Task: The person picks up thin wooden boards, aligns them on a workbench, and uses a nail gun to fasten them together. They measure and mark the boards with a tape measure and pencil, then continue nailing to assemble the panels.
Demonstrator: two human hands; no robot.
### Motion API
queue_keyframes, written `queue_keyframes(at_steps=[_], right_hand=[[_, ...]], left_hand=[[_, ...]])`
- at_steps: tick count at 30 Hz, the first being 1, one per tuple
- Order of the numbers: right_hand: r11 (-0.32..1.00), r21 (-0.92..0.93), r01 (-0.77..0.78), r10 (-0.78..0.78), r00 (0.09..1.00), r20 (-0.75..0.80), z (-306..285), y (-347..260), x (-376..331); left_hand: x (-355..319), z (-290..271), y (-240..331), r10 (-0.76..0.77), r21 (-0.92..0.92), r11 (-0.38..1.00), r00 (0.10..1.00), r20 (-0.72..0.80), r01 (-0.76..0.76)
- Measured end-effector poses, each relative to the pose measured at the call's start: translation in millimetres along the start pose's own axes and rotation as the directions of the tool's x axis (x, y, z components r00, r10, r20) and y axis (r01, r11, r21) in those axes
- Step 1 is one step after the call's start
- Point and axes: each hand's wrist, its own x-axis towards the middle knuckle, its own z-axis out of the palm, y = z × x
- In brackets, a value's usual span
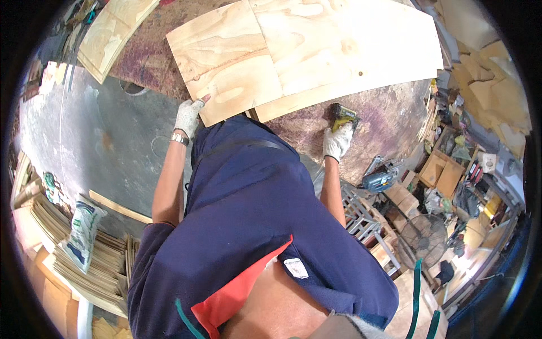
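A light plywood sheet point(231, 62) lies on the worktable in front of me, its right side overlapping or butting against a larger plywood sheet point(339, 51). My left hand point(189, 116), in a white knitted glove, holds the left sheet's near left corner, thumb on top; the fingers beneath are hidden. Beyond the sheets' near edge, to the right, my gloved right hand point(339, 141) is closed around a yellow-green and black handheld power tool point(343, 116). That tool sits over the stained tabletop point(389, 118), apart from the plywood.
More plywood pieces point(110, 39) lie at the far left. A blue power tool point(381, 178) rests near the table's right edge. Stacked boards point(84, 248) and a white-green sack point(83, 231) are at lower left. At right stand a fan point(422, 240), metal frame point(367, 226) and cardboard boxes point(443, 169).
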Motion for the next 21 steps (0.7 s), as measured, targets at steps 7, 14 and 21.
queue_keyframes(at_steps=[7, 14, 21], right_hand=[[0.949, 0.257, -0.183, 0.135, 0.972, 0.191, -39.6, -39.0, 11.6], [0.878, 0.475, -0.058, -0.146, 0.912, 0.382, -65.3, -69.3, -12.7], [0.821, 0.528, 0.218, -0.444, 0.826, 0.348, -72.3, -99.2, -20.7]], left_hand=[[-0.1, 7.8, -2.5, 0.196, -0.078, 0.979, 0.976, 0.095, -0.189], [-9.5, 14.7, 5.8, 0.166, -0.096, 0.982, 0.986, 0.015, -0.164], [-10.7, 16.6, 6.7, 0.166, -0.084, 0.982, 0.986, -0.029, -0.168]])
